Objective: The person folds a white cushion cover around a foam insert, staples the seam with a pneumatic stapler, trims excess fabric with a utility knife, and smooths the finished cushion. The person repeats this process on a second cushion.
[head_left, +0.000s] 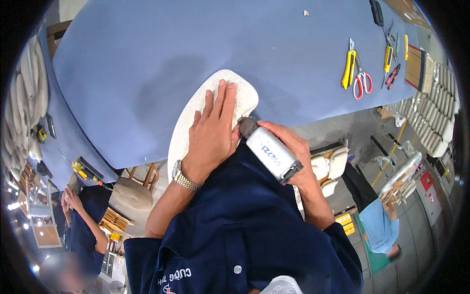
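Cream, speckled material covers a rounded panel point(198, 100) at the centre of the head view, lying at the near edge of a blue-grey counter point(293, 63), its lower part close against a navy shirt point(230, 220). Of the two hands, the left hand point(210, 137) rests flat on the panel, palm down, with its fingers extended toward the top of the frame and slightly apart; a silver-and-gold watch point(183, 177) circles its wrist. Just right of centre, the right hand point(291, 147) grips a boxy silver tool point(271, 152) along its body, the dark end angled up and left to the panel's right edge, near the left thumb; whether that end touches the panel cannot be made out. Toward the upper right of the frame, a yellow cutter point(349, 68) lies beside red-and-white scissors point(363, 84), with a yellow-handled screwdriver point(387, 59) and red-and-black pliers point(392, 77) farther right. Pale cushions point(27, 98) crowd the left rim, and a row of pale pieces point(435, 105) lines the right. At lower left, a co-worker point(85, 215) in dark clothing has both forearms raised; at lower right, a person in a light blue shirt point(379, 228) stands by a bench of pale parts.
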`<control>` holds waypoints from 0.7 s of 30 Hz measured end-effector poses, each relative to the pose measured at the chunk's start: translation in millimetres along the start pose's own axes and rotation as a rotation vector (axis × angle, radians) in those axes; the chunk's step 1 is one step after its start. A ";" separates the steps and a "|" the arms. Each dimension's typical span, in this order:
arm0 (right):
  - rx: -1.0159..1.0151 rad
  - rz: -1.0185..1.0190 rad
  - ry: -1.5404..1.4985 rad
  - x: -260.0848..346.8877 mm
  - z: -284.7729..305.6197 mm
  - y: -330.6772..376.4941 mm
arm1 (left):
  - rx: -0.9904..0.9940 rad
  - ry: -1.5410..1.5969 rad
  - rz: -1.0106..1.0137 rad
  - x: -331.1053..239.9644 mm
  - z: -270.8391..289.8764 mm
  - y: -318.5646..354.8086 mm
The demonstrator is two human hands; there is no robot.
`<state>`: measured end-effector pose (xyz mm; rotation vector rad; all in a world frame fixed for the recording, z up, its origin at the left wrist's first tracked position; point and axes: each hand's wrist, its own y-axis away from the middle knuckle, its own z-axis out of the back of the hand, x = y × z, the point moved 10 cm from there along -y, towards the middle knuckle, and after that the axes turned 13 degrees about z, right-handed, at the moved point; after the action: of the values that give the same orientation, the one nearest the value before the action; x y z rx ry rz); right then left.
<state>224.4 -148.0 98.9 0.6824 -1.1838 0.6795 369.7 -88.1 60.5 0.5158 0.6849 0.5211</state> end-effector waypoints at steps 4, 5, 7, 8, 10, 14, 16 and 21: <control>0.054 -0.091 0.025 -0.1 -2.7 -5.6 | 0.048 0.011 0.007 -1.8 1.2 -1.4; 0.072 -0.105 0.036 1.1 -3.8 -7.7 | 0.066 0.020 0.010 -1.4 2.0 -2.7; 0.097 -0.109 0.053 4.2 -6.0 -10.1 | 0.104 0.037 0.021 0.6 2.3 -4.6; 0.114 -0.109 0.061 4.1 -6.9 -10.9 | 0.098 0.045 0.025 1.5 2.6 -5.6; 0.132 -0.129 0.067 6.4 -9.1 -13.5 | 0.078 0.049 0.031 0.9 2.1 -6.9; 0.070 -0.094 0.094 5.7 -9.4 -11.7 | 0.064 0.025 0.066 -1.0 -0.6 -9.0; 0.033 -0.039 0.125 1.5 -9.8 -7.7 | 0.064 -0.019 0.068 -1.1 -4.5 -8.8; -0.053 0.085 0.107 8.4 -13.1 0.1 | -0.042 0.088 0.101 14.3 2.7 -1.3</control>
<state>234.0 -136.9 104.0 0.5471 -1.1327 0.7445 381.3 -81.3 55.1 0.4918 0.7323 0.6551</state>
